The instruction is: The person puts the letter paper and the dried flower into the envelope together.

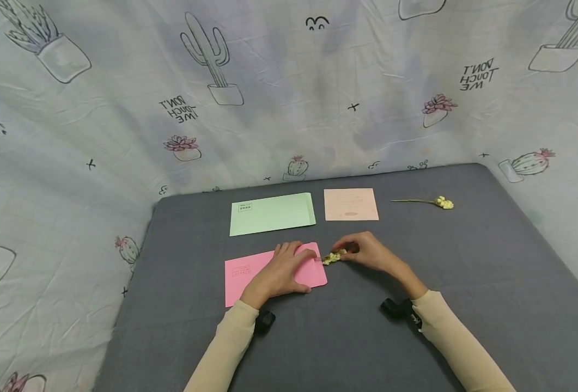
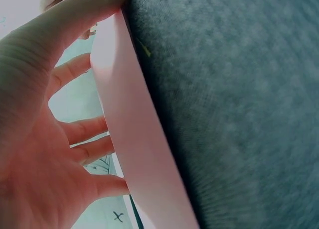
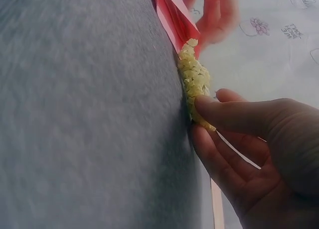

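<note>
A pink envelope (image 1: 249,271) lies on the grey table in the head view. Across its right part, my left hand (image 1: 280,268) holds it, with the thumb at the near edge and the fingers towards the far edge. In the right wrist view the envelope's end (image 3: 174,20) gapes, showing a red inside. My right hand (image 1: 369,251) pinches the head of a small yellow flower sprig (image 3: 195,82) between thumb and fingers. The sprig's stem end points into the envelope's mouth; how far in is hidden.
Behind the pink envelope lie a green envelope (image 1: 272,214) and a peach card (image 1: 351,204). Another yellow flower sprig (image 1: 443,202) lies at the back right, stem pointing left. A printed cloth (image 1: 279,98) hangs behind the grey table (image 1: 347,343).
</note>
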`<state>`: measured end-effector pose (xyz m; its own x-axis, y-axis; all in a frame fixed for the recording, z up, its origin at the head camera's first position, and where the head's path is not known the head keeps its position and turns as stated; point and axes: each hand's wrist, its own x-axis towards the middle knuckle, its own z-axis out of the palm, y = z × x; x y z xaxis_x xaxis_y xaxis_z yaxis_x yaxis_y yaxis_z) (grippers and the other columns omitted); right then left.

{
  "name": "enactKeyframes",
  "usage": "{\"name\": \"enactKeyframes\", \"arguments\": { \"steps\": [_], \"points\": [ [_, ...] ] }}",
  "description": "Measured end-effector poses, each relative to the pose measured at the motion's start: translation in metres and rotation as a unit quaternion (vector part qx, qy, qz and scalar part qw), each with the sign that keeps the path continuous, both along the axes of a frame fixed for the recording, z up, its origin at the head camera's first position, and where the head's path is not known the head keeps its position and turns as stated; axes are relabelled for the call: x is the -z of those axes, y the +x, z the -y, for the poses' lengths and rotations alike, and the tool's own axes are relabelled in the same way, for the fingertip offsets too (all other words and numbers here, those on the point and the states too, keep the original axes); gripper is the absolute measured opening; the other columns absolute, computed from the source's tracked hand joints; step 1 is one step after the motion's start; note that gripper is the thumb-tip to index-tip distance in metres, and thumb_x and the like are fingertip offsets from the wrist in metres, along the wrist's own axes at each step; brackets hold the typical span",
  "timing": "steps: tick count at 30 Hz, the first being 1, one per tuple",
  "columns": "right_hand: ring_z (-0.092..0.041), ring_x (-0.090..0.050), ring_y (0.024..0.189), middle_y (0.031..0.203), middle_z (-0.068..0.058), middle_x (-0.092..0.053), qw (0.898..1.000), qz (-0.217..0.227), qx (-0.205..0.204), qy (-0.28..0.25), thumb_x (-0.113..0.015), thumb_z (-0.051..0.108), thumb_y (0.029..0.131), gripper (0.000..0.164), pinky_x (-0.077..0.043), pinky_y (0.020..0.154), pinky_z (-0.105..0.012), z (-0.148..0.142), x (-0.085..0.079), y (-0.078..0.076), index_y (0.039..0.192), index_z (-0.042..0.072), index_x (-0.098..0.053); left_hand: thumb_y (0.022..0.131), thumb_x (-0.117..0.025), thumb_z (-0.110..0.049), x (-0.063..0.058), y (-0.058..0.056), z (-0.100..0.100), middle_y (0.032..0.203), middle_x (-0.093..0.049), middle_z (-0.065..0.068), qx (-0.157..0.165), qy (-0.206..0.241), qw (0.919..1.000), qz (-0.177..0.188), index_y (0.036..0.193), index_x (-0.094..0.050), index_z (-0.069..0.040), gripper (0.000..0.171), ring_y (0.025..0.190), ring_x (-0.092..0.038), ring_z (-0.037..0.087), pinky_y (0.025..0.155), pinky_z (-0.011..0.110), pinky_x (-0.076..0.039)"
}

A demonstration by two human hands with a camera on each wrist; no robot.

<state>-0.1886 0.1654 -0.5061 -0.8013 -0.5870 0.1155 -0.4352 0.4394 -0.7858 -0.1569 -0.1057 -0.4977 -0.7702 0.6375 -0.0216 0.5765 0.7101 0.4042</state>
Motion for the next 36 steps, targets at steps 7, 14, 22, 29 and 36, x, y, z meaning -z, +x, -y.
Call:
{"name": "enactKeyframes", "arguments": {
  "steps": [7,14,22,29,36],
  "points": [
    [-0.017,-0.068,0.091,0.102,-0.006,-0.073,1.000,-0.010,0.002,-0.001,-0.075,0.002,0.084,0.026,-0.056,0.077,-0.029,0.008,0.005,0.000,0.109,0.003,-0.072,0.071,-0.086,-0.042,0.000,0.000,0.000,0.141,-0.043,0.013,0.000,0.004,1.0000,0.004,0.134,-0.051,-0.027,0.074,0.128,-0.039,0.032,0.114,0.054,-0.024],
    [-0.020,-0.068,0.092,0.104,-0.010,-0.072,1.000,0.000,0.006,-0.019,-0.076,0.001,0.083,0.029,-0.057,0.078,-0.030,0.017,0.004,0.000,0.111,-0.001,-0.071,0.072,-0.086,-0.041,0.000,-0.001,0.000,0.142,-0.042,0.012,-0.004,0.001,0.9999,0.012,0.135,-0.051,-0.028,0.074,0.130,-0.038,0.031,0.115,0.053,-0.022],
    [-0.020,-0.067,0.091,0.101,-0.011,-0.071,0.999,0.000,0.012,-0.031,-0.077,-0.001,0.081,0.029,-0.057,0.077,-0.030,0.024,0.005,0.000,0.110,-0.002,-0.070,0.072,-0.087,-0.040,-0.001,0.000,0.000,0.141,-0.044,0.012,-0.006,0.002,0.9999,0.011,0.136,-0.051,-0.027,0.075,0.128,-0.039,0.032,0.114,0.055,-0.022],
    [-0.020,-0.067,0.088,0.099,-0.011,-0.071,0.999,0.006,0.028,-0.042,-0.078,0.001,0.080,0.029,-0.057,0.077,-0.030,0.030,0.005,0.002,0.108,-0.002,-0.070,0.071,-0.087,-0.040,-0.001,0.001,0.000,0.140,-0.044,0.012,-0.009,-0.002,0.9999,0.005,0.135,-0.052,-0.027,0.074,0.127,-0.039,0.031,0.114,0.054,-0.023],
    [-0.015,-0.067,0.084,0.097,-0.009,-0.072,0.996,0.036,0.057,-0.053,-0.078,0.000,0.081,0.027,-0.055,0.075,-0.027,0.037,0.007,0.004,0.107,-0.001,-0.071,0.071,-0.087,-0.040,0.002,0.000,-0.001,0.140,-0.044,0.013,-0.004,0.004,1.0000,-0.001,0.134,-0.053,-0.026,0.073,0.126,-0.039,0.031,0.113,0.055,-0.024]
  ]
}}
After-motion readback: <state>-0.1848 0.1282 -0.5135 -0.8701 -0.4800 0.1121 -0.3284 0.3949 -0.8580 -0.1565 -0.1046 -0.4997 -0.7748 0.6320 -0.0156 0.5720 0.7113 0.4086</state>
